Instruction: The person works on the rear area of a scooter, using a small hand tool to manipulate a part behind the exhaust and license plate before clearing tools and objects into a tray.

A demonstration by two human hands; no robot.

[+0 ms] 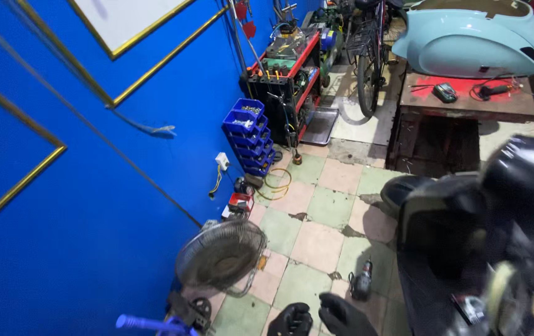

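Head view: two black-gloved hands low in frame above a cordless drill on a tiled workshop floor.

The left hand and right hand sit side by side at the bottom edge, close together, holding nothing that can be seen; the fingers are partly cut off by the frame, so whether each is curled or spread cannot be told. Nearest the right hand, the cordless drill lies on its side on the green and pink floor tiles, just beside a black scooter body. A floor fan stands left against the blue wall; stacked blue parts bins and a red tool cart lie farther back. Judged from this, a clean pickup calls for gripping the drill by its handle, clear of the chuck.
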